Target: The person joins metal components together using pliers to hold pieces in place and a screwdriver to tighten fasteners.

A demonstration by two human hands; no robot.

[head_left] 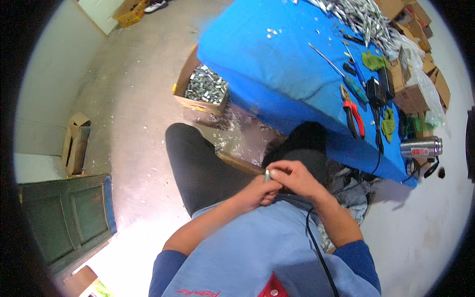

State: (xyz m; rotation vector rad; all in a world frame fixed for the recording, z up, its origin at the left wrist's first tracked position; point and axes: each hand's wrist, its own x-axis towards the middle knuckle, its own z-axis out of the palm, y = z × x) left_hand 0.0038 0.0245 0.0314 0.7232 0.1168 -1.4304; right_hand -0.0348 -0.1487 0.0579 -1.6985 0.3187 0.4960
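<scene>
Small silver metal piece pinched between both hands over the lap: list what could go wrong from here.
1. The small silver metal piece is held only by the fingertips of the left hand and right hand; a slip could lose it among the metal scraps on the concrete floor.
2. The black cable runs across the lap just under the right forearm; it might snag.
3. The red-handled pliers lie near the blue table's edge and could get knocked off.

bright, even daylight; floor (143,99) glare is blown out at lower left. soft shadows under the blue table (277,64). fisheye bends edges, black rim vignette; detail soft toward the rim.
</scene>
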